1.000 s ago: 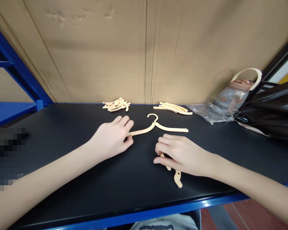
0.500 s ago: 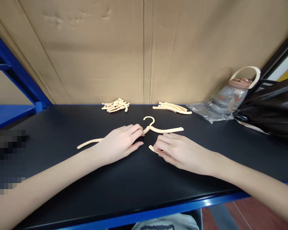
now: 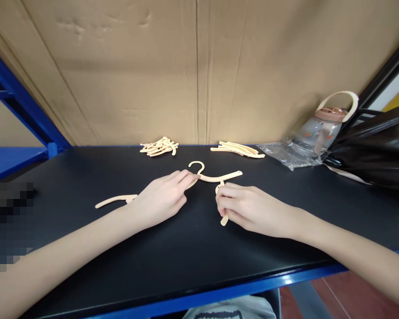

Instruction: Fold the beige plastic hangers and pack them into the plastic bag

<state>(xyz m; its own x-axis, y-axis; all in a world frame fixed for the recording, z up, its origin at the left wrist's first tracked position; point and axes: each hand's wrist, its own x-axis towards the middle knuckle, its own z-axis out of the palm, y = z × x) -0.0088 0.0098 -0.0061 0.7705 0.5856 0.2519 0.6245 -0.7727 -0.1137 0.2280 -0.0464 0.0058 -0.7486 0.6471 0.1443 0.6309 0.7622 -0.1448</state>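
Observation:
A cream hanger [image 3: 219, 178] with a curved hook lies on the black tabletop [image 3: 173, 252]. My left hand [image 3: 164, 195] is closed on it just below the hook, covering much of its left arm, whose end shows beyond my wrist. My right hand [image 3: 237, 204] pinches a short cream hanger piece [image 3: 224, 220], with its ends sticking out above and below the fingers. The upper end of that piece is close under the hanger's right arm; I cannot tell whether they touch.
At the back lie a heap of small cream pieces [image 3: 159, 146] and a stack of longer cream strips [image 3: 239, 149]. A water bottle [image 3: 319, 128], a clear plastic bag [image 3: 279, 153] and a black bag [image 3: 379, 150] are at the right. Cardboard [image 3: 126, 79] stands behind.
The hanger has shifted left, and its right arm tilts up more. My left fingers have closed on it. The piece in my right hand has turned to near upright.

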